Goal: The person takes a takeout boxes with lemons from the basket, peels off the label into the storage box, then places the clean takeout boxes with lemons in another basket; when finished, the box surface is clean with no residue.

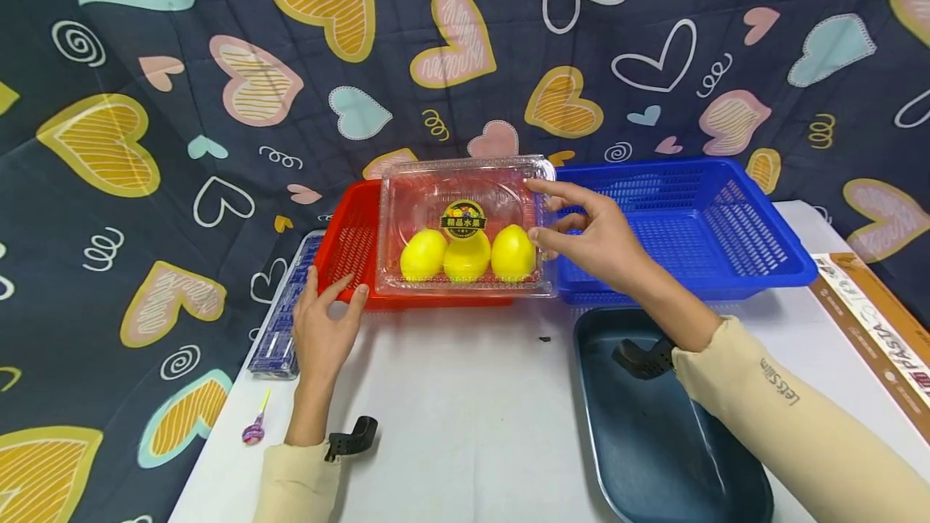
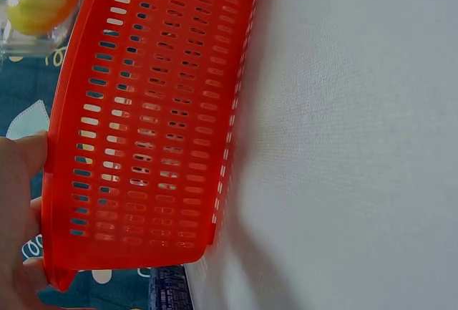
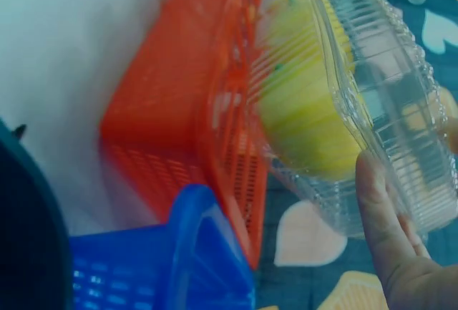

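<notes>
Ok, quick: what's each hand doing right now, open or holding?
Left hand: touching the red basket at its rim; whether it grips can't be told.
Right hand: holding the clear container of yellow fruit.

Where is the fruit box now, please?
In the head view's middle, the right hand holds the fruit box over the red basket, left of the blue basket.

Tabletop workspace (image 1: 465, 418), heart-print cloth (image 1: 407, 39) backdrop

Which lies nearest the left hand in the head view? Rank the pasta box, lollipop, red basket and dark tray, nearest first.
1. Red basket: touching the left hand, just ahead.
2. Lollipop: on the table, lower left.
3. Dark tray: across to the right.
4. Pasta box: far right edge.
</notes>
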Motion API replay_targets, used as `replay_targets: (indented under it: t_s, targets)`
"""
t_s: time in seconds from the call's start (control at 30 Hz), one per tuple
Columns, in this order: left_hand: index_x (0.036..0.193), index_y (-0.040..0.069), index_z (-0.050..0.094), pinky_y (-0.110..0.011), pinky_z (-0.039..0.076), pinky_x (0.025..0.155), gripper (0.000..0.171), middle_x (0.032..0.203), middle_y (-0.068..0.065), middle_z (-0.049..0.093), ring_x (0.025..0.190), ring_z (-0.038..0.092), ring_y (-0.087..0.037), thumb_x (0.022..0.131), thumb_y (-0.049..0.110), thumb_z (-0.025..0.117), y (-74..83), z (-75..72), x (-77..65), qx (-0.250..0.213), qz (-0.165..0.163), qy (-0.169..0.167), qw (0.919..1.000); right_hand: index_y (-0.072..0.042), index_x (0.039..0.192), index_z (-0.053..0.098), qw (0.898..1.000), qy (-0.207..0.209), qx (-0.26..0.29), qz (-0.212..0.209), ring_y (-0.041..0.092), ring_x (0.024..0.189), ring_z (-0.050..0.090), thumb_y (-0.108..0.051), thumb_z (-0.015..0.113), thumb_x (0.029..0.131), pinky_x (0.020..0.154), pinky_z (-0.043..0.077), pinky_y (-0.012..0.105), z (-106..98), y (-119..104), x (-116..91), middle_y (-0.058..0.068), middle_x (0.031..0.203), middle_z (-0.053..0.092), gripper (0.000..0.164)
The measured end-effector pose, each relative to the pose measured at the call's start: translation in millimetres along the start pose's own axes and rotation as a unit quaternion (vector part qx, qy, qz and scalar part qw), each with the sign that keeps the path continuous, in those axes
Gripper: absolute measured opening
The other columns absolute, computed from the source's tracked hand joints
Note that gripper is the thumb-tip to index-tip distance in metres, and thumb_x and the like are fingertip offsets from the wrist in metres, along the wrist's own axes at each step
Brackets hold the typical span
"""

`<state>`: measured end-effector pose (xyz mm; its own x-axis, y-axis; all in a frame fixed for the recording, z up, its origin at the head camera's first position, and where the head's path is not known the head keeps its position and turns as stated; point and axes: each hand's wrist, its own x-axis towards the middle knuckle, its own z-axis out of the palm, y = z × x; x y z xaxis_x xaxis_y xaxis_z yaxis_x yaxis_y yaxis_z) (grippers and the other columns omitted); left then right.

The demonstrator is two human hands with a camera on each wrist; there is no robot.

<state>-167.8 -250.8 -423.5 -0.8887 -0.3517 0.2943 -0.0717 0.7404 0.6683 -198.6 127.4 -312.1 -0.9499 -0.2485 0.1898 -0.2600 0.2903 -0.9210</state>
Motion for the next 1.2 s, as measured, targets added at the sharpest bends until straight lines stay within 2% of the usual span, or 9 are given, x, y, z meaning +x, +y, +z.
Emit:
replay_targets:
  t_s: [0.3,0.47,0.73,0.97,1.2]
  targets:
    - [0.135,0.016,0.068,-0.078,0.022,0.114,0.049,0.168,-0.014,0.029,0.150,0.029,-0.050,0.094,0.043,0.069,-0.4,-0.1,-0.4,0.003,0.002,0.003,1.0000,-0.033,0.148,0.053,0.999,-0.014,-0.027,0.015,0.027,0.093,0.074,-0.013,0.073,0.094,0.077,0.064,0.034,0.9,-0.2,-30.7,0.015,0.134,0.050,0.061]
    - [0.135,0.016,0.068,-0.078,0.021,0.114,0.050,0.168,-0.014,0.028,0.151,0.029,-0.049,0.094,0.044,0.069,-1.1,0.2,-1.0,0.004,0.002,0.002,1.0000,-0.030,0.148,0.054,0.999,-0.021,-0.024,0.015,0.026,0.090,0.073,-0.010,0.073,0.093,0.077,0.064,0.038,3.2,0.1,-45.8,0.013,0.130,0.050,0.061]
    - [0.135,0.015,0.067,-0.077,0.023,0.114,0.050,0.168,-0.013,0.027,0.150,0.029,-0.051,0.094,0.043,0.069,-0.1,-0.2,-1.0,-0.001,0.008,0.001,1.0000,-0.022,0.148,0.054,0.999,-0.034,-0.007,0.006,0.025,0.092,0.070,-0.006,0.073,0.093,0.074,0.063,0.029,5.7,3.5,-73.3,0.014,0.126,0.051,0.061]
    - [0.136,0.016,0.067,-0.076,0.024,0.115,0.050,0.168,-0.013,0.027,0.150,0.030,-0.051,0.094,0.045,0.068,-1.6,0.9,-0.9,-0.005,0.010,0.001,0.9999,-0.023,0.148,0.054,0.999,-0.048,0.003,0.010,0.021,0.089,0.071,-0.008,0.072,0.093,0.075,0.062,0.029,6.7,6.7,-95.4,0.015,0.126,0.051,0.059]
    - [0.135,0.017,0.068,-0.075,0.024,0.114,0.049,0.168,-0.013,0.028,0.149,0.030,-0.051,0.094,0.044,0.068,-1.6,0.0,-1.2,-0.004,0.010,0.003,0.9999,-0.023,0.144,0.057,0.998,-0.064,0.004,0.018,0.020,0.089,0.069,-0.010,0.075,0.091,0.071,0.062,0.029,15.9,8.5,-114.4,0.016,0.125,0.054,0.057]
